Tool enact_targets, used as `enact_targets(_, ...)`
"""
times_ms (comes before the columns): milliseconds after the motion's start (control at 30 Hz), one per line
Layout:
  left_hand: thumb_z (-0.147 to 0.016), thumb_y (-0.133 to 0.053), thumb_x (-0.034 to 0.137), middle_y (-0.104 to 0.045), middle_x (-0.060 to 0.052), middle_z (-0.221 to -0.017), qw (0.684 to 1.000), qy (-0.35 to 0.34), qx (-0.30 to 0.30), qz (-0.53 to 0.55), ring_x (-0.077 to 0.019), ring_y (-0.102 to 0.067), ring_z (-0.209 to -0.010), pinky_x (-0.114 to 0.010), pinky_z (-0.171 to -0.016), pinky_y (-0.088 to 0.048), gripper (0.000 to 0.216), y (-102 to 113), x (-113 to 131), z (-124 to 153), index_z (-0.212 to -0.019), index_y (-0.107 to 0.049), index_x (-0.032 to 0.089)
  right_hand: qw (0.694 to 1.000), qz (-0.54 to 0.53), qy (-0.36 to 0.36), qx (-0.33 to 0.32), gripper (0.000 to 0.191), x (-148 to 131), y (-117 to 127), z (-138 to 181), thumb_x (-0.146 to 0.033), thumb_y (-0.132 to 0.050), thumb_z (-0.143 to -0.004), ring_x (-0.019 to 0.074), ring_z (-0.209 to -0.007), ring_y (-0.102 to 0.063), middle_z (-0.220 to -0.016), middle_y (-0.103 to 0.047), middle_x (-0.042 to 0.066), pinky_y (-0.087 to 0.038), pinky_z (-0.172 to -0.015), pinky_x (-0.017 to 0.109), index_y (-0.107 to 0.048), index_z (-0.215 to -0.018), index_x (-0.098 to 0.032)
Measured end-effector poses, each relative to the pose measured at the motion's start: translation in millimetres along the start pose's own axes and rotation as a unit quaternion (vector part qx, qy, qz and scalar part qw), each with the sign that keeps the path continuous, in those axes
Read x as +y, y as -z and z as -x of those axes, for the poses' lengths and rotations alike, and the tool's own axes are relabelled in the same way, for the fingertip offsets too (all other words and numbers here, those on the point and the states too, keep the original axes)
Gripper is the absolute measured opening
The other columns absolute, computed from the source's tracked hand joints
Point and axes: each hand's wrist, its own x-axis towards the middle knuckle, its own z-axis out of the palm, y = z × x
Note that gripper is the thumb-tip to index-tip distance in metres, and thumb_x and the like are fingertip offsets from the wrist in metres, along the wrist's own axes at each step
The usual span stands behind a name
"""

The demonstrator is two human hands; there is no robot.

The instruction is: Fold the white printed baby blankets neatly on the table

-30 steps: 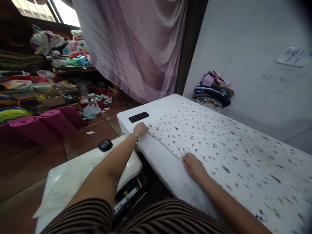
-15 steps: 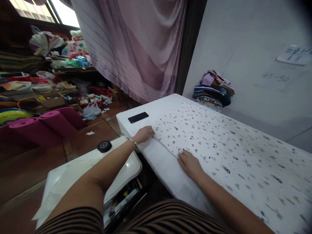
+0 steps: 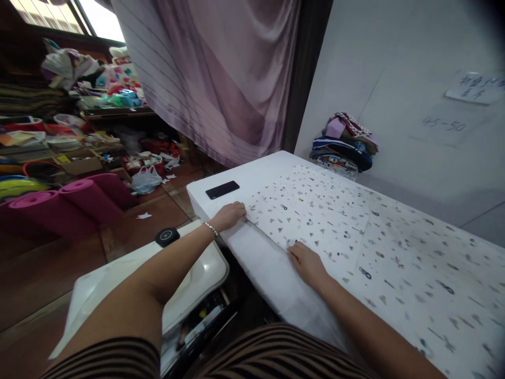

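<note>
A white fabric [image 3: 335, 221] printed with small dark motifs lies spread over a white table [image 3: 256, 173]. My left hand [image 3: 230, 215] rests on the fabric's near-left corner, fingers curled down onto the hem. My right hand [image 3: 307, 262] lies further right along the same near edge, its fingers pressed on the hem. Between the two hands the edge runs as a straight fold line. A bracelet sits on my left wrist.
A black phone [image 3: 222, 189] lies on the table's left corner. Folded clothes [image 3: 343, 145] are stacked at the table's far end against the wall. A white sewing machine [image 3: 185, 268] with a black round disc [image 3: 167, 237] stands left of the table. Pink rolls [image 3: 74, 197] and clutter fill the floor.
My left hand slid a little right along the hem, and my right hand moved up and left along the edge. The hands are closer together now.
</note>
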Motion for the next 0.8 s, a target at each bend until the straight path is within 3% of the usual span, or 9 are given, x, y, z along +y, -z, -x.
enact_targets(267, -0.093, -0.036, 0.02, -0.061, -0.007, -0.11, 1.0, 0.014, 0.012, -0.012, -0.0182, -0.053, -0.105, -0.03, -0.089, -0.045, 0.027, -5, 3, 16, -0.104, -0.061, 0.019, 0.999, 0.043, 0.025, -0.001, 0.023, -1, -5, 3, -0.023, -0.042, -0.093, 0.0174, -0.092, -0.054, -0.1, -0.057, 0.005, -0.04, -0.076, 0.026, -0.062, -0.102, -0.021)
enact_targets(400, -0.09, -0.036, 0.015, -0.061, -0.008, -0.116, 1.0, 0.0, 0.008, -0.027, -0.0189, -0.054, -0.108, -0.03, -0.089, -0.046, 0.033, -4, 1, 16, -0.112, -0.06, 0.02, 0.998, 0.053, 0.038, 0.022, 0.019, -5, -5, 8, -0.02, -0.043, -0.091, 0.0179, -0.094, -0.051, -0.102, -0.057, 0.007, -0.04, -0.08, 0.028, -0.061, -0.1, -0.019)
enact_targets(800, -0.081, -0.033, 0.007, -0.062, -0.01, -0.124, 0.992, 0.011, 0.02, -0.12, -0.0242, -0.058, -0.112, -0.039, -0.095, -0.044, 0.043, -16, -46, -16, -0.107, -0.067, 0.017, 0.975, 0.201, 0.031, 0.085, 0.012, 5, -17, 30, -0.014, -0.05, -0.083, 0.0213, -0.086, -0.05, -0.094, -0.057, 0.008, -0.041, -0.068, 0.031, -0.057, -0.093, -0.016)
